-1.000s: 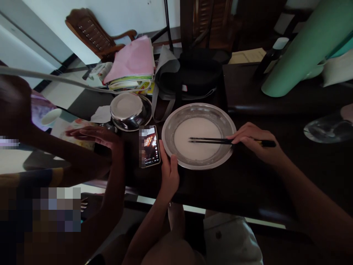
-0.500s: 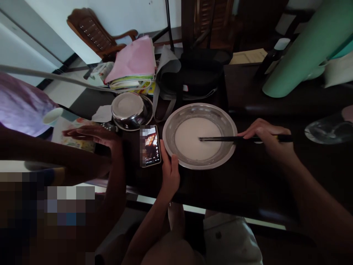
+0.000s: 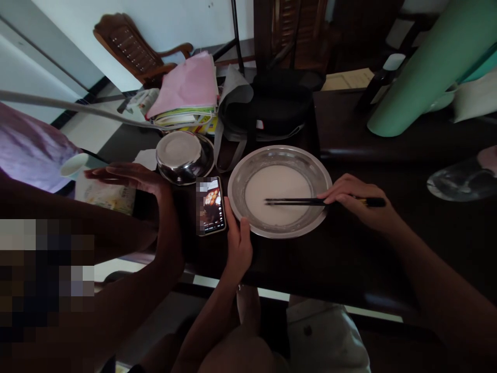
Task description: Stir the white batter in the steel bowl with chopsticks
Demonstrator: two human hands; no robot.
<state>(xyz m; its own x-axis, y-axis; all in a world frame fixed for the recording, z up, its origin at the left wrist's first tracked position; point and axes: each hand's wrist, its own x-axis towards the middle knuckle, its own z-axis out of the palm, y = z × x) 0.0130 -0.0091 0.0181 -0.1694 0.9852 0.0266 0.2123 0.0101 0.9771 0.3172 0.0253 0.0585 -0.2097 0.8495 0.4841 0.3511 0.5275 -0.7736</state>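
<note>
A wide steel basin (image 3: pixel 319 171) stands on the dark table, holding a white liquid (image 3: pixel 277 184). My left hand (image 3: pixel 238 246) grips the basin's near left rim, thumb on the rim and fingers along the outer side. Black chopsticks (image 3: pixel 295 201) are in my right hand (image 3: pixel 359 201), its fingers closed around their upper part. They reach in over the right rim, and their tips meet the liquid left of its middle. Just left of my left hand lies a phone (image 3: pixel 213 210) with its screen lit.
Another person's arm (image 3: pixel 165 228) comes in at the left, the hand held over a patterned packet (image 3: pixel 111 196). An upturned steel bowl (image 3: pixel 180 150) sits behind the phone. Farther back are a black bag (image 3: pixel 277 106) and pink cloth (image 3: pixel 188 85). A green cylinder (image 3: pixel 411 83) stands at right.
My right hand has moved left and slightly down, carrying the chopstick tips left through the liquid. My left hand stays on the rim. The other person's hand has shifted slightly.
</note>
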